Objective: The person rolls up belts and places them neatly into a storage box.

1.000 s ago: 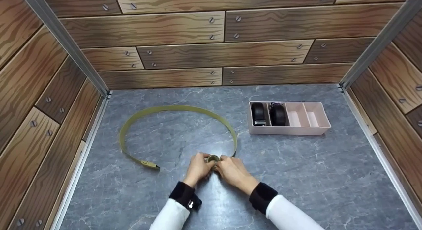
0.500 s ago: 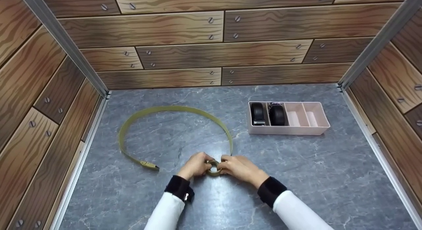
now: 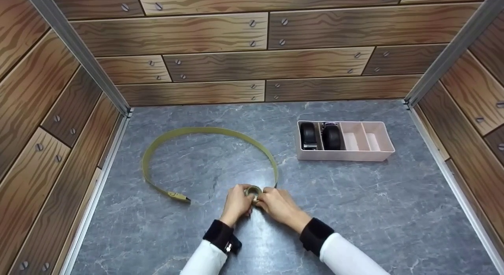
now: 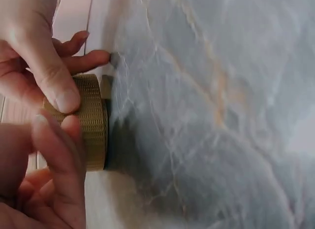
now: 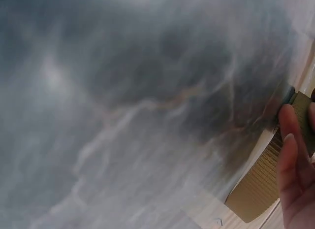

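Observation:
An olive-green webbing belt [image 3: 208,130] curves in a wide arc over the grey marbled surface. Its free end, with a metal-looking fitting [image 3: 179,196], lies to the left. The other end is wound into a small coil [image 3: 253,190], standing on edge-like turns between both hands. My left hand [image 3: 236,202] grips the coil's left side, thumb near its inside. From the right, my right hand [image 3: 278,204] pinches the coil where the loose strap runs in. Close up in the left wrist view, fingers of both hands hold the ribbed coil [image 4: 93,135]; the right wrist view shows part of the webbing [image 5: 256,187].
A pale pink divided box [image 3: 346,155] stands at the back right. Its two left compartments hold black rolled items [image 3: 332,138] with shiny metal parts. Wood-patterned walls [image 3: 212,66] with metal corner rails enclose the surface on the left, back and right.
The strap's right side has drawn slightly inward to the left. Both hands shifted around the coil, spreading apart half a second ago and now closer together again.

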{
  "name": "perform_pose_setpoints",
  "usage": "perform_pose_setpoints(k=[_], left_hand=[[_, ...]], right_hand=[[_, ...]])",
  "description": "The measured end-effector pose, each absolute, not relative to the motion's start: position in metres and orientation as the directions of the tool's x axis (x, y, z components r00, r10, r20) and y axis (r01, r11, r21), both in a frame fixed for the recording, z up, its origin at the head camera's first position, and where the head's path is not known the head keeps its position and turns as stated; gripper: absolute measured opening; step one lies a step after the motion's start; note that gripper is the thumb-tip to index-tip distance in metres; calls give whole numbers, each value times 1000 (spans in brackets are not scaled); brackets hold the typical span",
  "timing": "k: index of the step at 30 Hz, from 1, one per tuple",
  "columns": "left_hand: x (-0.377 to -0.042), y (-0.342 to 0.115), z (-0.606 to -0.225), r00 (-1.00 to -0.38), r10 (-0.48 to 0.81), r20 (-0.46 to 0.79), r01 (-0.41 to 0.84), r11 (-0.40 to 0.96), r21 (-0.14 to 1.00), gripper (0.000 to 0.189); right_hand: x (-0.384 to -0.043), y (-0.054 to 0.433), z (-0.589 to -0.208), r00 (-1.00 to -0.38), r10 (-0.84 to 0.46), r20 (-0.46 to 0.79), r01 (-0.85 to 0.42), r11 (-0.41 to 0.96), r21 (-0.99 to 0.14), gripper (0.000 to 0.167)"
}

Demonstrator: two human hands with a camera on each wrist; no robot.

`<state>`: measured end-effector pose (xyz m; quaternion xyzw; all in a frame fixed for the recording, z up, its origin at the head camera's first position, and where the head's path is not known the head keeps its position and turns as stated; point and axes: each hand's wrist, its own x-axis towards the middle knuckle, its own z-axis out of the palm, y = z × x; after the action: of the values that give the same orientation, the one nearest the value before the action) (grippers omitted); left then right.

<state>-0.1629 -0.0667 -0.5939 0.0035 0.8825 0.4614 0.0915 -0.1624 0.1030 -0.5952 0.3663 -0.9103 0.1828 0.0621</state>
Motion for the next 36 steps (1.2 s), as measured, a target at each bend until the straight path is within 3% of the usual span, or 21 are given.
perform_pose_setpoints(k=[4,11,16,19,24,28,36], left_hand=[[-167,-73,-591,-971,153,-184,-56,606,794,24],[-178,-91,-587,-908,365,-207,125,706,697,21],[-181,-93,-587,-857,475,-198,223,689,690,27],[-178,-90,-589,-876,449,-177,215,692,689,22],[-171,-85,-592,-958,259,-125,102,713,694,17],[-166,-83,-590,-985,152,-84,50,711,701,18],[-169,-85,-587,-963,257,-76,142,730,669,15]], right_hand=[[-166,109,-594,-678,-703,215,-727,597,-339,8],[-176,126,-589,-615,-775,143,-755,527,-390,30],[-177,124,-589,-570,-808,150,-786,484,-385,17],[-174,120,-589,-591,-793,147,-769,499,-399,9],[-169,112,-591,-654,-733,186,-743,577,-340,5],[-163,105,-592,-690,-689,223,-720,621,-310,8],[-172,115,-589,-681,-713,164,-711,592,-380,21]])
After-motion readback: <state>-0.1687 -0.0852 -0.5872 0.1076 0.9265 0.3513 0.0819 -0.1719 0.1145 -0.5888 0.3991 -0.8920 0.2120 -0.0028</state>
